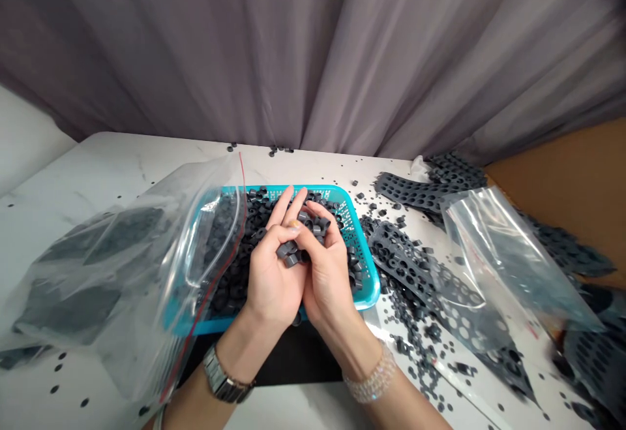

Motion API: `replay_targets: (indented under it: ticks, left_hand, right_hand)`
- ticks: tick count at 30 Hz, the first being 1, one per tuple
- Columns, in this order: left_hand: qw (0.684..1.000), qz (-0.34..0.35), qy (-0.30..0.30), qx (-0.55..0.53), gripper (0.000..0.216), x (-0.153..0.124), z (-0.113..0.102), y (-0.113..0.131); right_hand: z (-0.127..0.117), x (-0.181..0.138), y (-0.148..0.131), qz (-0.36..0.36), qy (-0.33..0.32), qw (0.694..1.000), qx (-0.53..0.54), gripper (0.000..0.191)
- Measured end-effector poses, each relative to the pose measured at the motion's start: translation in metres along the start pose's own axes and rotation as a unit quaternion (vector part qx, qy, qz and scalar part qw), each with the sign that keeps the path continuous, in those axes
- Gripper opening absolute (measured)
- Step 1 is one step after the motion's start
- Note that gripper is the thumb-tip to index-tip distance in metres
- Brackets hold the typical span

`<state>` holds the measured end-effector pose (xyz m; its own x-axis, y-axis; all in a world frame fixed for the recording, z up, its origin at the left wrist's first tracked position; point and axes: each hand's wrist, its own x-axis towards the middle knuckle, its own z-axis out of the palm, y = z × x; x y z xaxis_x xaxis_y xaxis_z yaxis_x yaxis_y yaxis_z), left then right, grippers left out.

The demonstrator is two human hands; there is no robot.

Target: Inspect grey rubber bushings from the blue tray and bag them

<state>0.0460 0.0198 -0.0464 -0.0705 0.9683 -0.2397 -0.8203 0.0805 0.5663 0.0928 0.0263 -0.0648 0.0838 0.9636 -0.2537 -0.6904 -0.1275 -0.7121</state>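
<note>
Cupped together over a turquoise plastic basket (364, 263), my left hand (276, 270) and my right hand (325, 267) hold a small heap of short black rubber rings (292, 255). The palms face up, with the thumbs meeting above the heap. Beneath them the basket is filled with many more of the same black pieces (235, 283). A clear zip bag (147, 254) with a red seal line lies over the basket's left side; dark sheets or pieces show through its plastic.
Perforated black sheets (405, 188) lie on the white table (147, 149) at the right, among scattered small black discs (420, 345). Another clear bag (518, 254) rests on them. A brown cardboard surface (567, 188) stands far right, and a grey curtain (274, 51) hangs behind.
</note>
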Motion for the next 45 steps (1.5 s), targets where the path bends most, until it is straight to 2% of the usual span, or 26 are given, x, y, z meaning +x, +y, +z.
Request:
replay_targets:
  ticks: [5,8,11,15,19,22,26,28,31,34,39,42,45]
  left_hand:
    - [0.999,0.01,-0.025,0.04,0.072,0.001,-0.003,-0.001]
    - [0.996,0.026,-0.036,0.083,0.072,0.002,-0.001,-0.001]
    - [0.988,0.057,-0.032,0.143,0.068,0.0,0.002,-0.002]
    - [0.964,0.129,-0.024,0.23,0.063,-0.005,0.006,-0.003]
    - [0.934,0.169,-0.02,0.314,0.063,-0.011,0.008,-0.005]
    - [0.896,0.215,-0.04,0.386,0.067,-0.01,0.004,-0.007]
    - [0.8,0.313,-0.117,0.499,0.079,-0.005,-0.008,-0.012]
    - [0.782,0.328,-0.126,0.514,0.079,-0.003,-0.012,-0.013]
    - [0.793,0.327,-0.121,0.5,0.075,-0.002,-0.013,-0.013]
    - [0.813,0.316,-0.102,0.479,0.068,-0.001,-0.011,-0.012]
    - [0.843,0.292,-0.037,0.451,0.049,0.004,-0.01,-0.012]
    - [0.88,0.264,-0.001,0.395,0.036,0.007,-0.011,-0.011]
    - [0.924,0.23,0.008,0.306,0.03,0.009,-0.01,-0.009]
  right_hand:
    - [-0.003,0.004,0.0,0.0,0.002,1.0,-0.012,0.03]
    - [-0.004,0.006,-0.003,0.015,0.018,0.999,0.044,0.027]
    - [-0.004,0.006,-0.007,0.061,0.024,0.99,0.126,0.022]
    - [-0.005,0.006,-0.008,0.13,0.038,0.968,0.21,0.025]
    - [-0.007,0.009,-0.008,0.168,0.031,0.956,0.238,0.029]
    - [-0.007,0.01,-0.011,0.187,0.03,0.952,0.239,0.029]
    - [-0.005,0.01,-0.014,0.201,0.051,0.952,0.224,0.028]
    - [-0.005,0.01,-0.015,0.201,0.045,0.954,0.219,0.026]
    - [-0.005,0.01,-0.014,0.19,0.032,0.957,0.218,0.023]
    - [-0.004,0.009,-0.014,0.189,0.049,0.957,0.214,0.019]
    - [-0.002,0.006,-0.009,0.177,0.061,0.959,0.214,0.018]
    - [-0.002,0.005,-0.006,0.191,0.08,0.949,0.239,0.017]
    - [-0.002,0.006,-0.005,0.218,0.092,0.935,0.263,0.017]
